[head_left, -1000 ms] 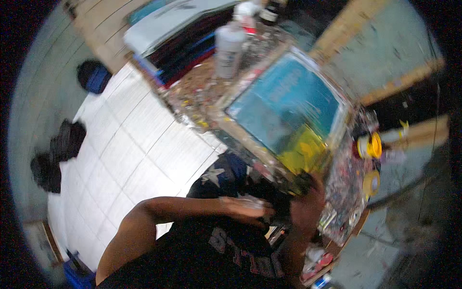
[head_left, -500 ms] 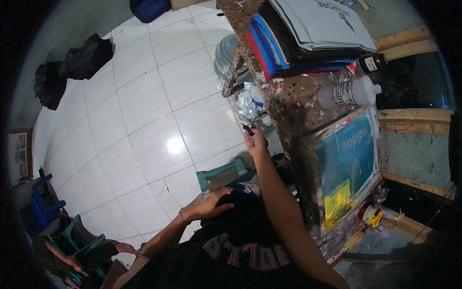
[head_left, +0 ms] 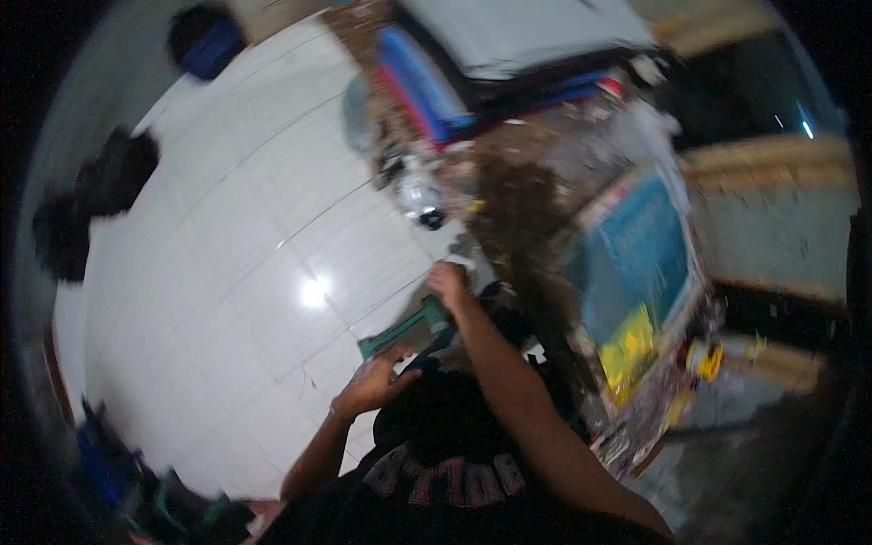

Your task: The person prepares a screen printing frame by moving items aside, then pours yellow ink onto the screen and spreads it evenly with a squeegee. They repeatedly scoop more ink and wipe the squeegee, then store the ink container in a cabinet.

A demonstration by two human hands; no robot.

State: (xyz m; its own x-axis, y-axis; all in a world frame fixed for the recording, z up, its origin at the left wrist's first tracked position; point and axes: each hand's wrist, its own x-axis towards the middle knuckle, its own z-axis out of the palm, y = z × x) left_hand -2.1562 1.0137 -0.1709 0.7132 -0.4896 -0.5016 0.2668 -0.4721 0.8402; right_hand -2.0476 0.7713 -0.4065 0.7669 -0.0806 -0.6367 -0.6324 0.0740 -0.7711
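The picture is blurred by motion. My right hand (head_left: 447, 277) reaches forward to the near edge of a paint-spattered table (head_left: 518, 200), next to a pale object I cannot make out; whether it grips anything is unclear. My left hand (head_left: 372, 386) hovers with fingers spread over my dark shirt, just below a green stool (head_left: 400, 331), and holds nothing. On the table to the right lies a wooden printing frame with blue mesh (head_left: 636, 254) and a patch of yellow ink (head_left: 627, 350).
A stack of folded cloths (head_left: 454, 82) sits at the table's far end. White floor tiles (head_left: 227, 272) spread to the left, with dark bags (head_left: 109, 173), a blue object (head_left: 209, 45) and a blue crate (head_left: 100, 454) on them.
The view has swung and blurred. My right hand has drawn back along the table's edge toward me. My left hand stays by my shirt with fingers apart.
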